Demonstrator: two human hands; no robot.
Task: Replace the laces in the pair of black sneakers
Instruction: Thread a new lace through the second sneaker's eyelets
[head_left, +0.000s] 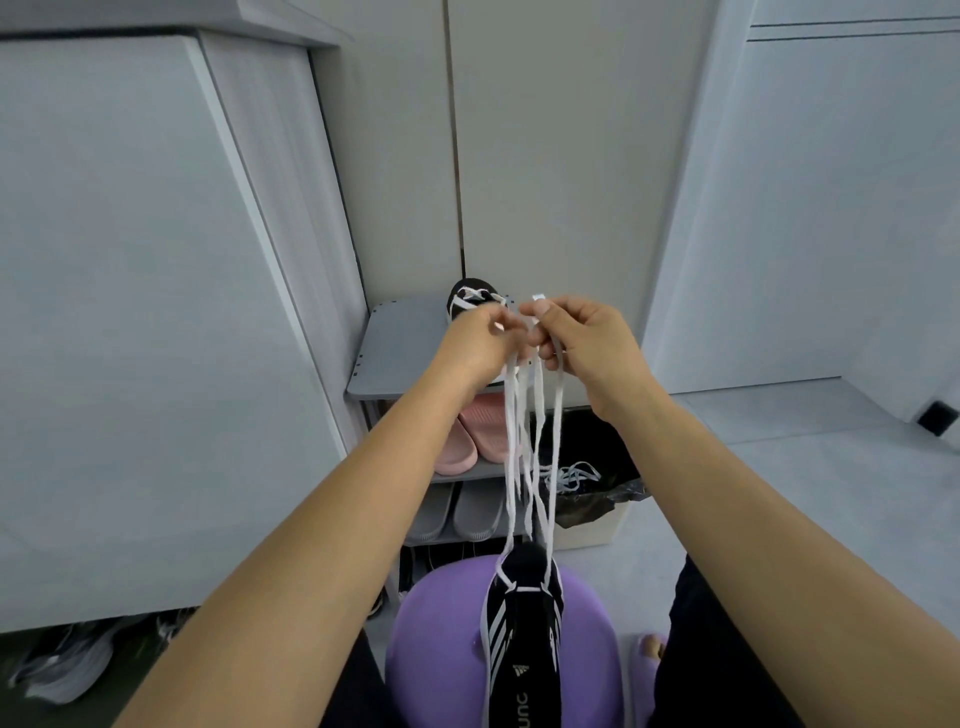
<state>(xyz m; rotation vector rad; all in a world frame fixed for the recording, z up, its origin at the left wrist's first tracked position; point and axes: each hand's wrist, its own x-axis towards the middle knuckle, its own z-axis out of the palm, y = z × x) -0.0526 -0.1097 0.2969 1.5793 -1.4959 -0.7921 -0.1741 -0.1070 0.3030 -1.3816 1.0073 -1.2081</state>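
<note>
**Grip.** Both hands are raised side by side, almost touching, and each is closed on the white lace (519, 457). The right hand (582, 340) pinches a strand between thumb and forefinger, with the lace tip (537, 297) poking up just above the thumb. The left hand (480, 338) has its fingers curled round the other strands. How they lie inside is hidden.

**Lace.** Several strands hang slack, loosely twisted round each other, down to the near sneaker (522, 623). It lies on the purple stool (431, 639) with its toe pointing far. One bar of lace crosses the eyelets nearest the toe and no other crossings show. Judgement: lacing is barely begun and the ends are being evened.

**Handling.**
- The lace looks flat, light and limp (only the tip has the stiffness to enter an eyelet), so pinch close behind the tip.
- Twisted strands may snag, so separate them first.
- The sneaker is probably light and nothing pins it, so a firm upward pull could lift it off the stool.

**Around.** The second sneaker (467, 299) sits far off on top of the grey shoe rack (400, 353), just beyond the left hand, with white lace across it. Pink slippers (467, 436) and grey slippers (457, 512) sit on the shelves below. A loose heap of laces (569, 475) lies to the right of the rack.
</note>
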